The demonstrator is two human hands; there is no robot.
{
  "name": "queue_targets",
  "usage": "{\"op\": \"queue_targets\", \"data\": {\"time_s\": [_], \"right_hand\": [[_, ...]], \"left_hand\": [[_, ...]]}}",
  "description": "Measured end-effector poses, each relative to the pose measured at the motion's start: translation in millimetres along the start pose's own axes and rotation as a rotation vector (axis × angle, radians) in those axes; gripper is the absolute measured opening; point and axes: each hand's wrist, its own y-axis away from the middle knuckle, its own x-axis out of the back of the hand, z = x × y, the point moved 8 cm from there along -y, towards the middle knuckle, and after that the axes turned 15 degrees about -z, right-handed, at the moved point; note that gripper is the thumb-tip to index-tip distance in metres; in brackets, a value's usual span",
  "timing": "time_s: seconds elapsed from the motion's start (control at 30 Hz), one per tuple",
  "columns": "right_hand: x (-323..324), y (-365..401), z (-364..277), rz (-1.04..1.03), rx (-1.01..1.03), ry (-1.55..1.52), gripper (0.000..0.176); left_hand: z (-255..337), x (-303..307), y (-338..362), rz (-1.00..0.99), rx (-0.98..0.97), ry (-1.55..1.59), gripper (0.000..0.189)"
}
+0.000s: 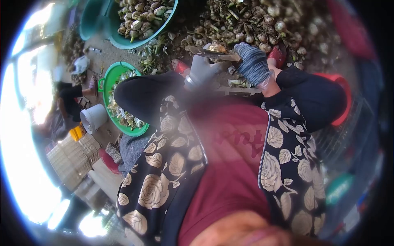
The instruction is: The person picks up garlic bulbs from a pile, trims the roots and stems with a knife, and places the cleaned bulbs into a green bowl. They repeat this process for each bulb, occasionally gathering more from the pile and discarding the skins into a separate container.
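The left hand (203, 69), in a grey glove, and the right hand (252, 61), in a striped knitted covering, meet with a knife (209, 53) between them. The right fingers are closed around the knife's end, hiding its handle; the blade reaches leftward across the left hand. A bulb (216, 48) sits against the blade's far side, at the left fingers. The knife hides their ends, so I cannot tell whether they are clamped on it.

Just beyond the fingers, and spreading right, lies a heap of bulbs (266, 20) with dirt and stalks. Leafy scraps (240, 83) lie just nearer than the right fingers. A red slipper (280, 56) stands just right of the right fingers, close against the heap.

Left of and beyond the left fingers is a teal basin (122, 44) with more bulbs in it; loose trimmings (152, 61) lie between. Farther left, on the near side, a green tub (137, 132) has pale, leafy contents, and the left knee (143, 93) covers part of it. Past the tub are a white bucket (93, 117) and another person's leg (70, 97). The right knee (314, 102) rises to the right of the right fingers, red plastic (341, 96) showing beside it. A blur obscures the left forearm.
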Motion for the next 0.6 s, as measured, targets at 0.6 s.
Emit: {"op": "queue_targets", "data": {"time_s": [0.6], "right_hand": [[-7,-22,9,-0.464,-0.115,0.043,0.024]], "left_hand": [[-33,-72,12,-0.810,-0.272,-1.654,0.019]]}}
